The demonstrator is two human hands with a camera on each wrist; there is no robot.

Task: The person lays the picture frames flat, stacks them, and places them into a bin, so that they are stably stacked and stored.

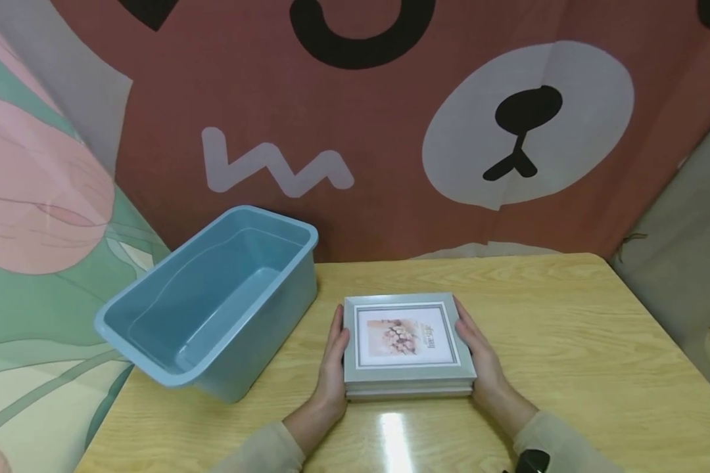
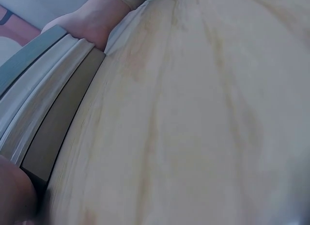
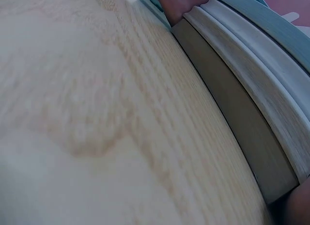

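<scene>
A stack of picture frames point(image 1: 410, 374) lies flat on the wooden table, its top frame showing a printed flower picture within a grey-green border. My left hand point(image 1: 332, 376) grips the left side of the stack, and my right hand point(image 1: 490, 368) holds the right side. From the left wrist, the layered edges point(image 2: 46, 89) appear as blue-green, white, wood-grain and brown bands, with the right hand point(image 2: 92, 19) at the far end. The right wrist view shows the same layers point(image 3: 242, 94) close to the tabletop, and part of the left hand point(image 3: 181, 4) beyond.
Left of the stack stands a blue plastic bin point(image 1: 272, 328) with nothing visible inside. The wooden table point(image 1: 568, 341) extends to the right and meets a brown cloth point(image 1: 378, 217) with a bear print at its back edge. A leaf-patterned cloth point(image 1: 35, 315) hangs on the left.
</scene>
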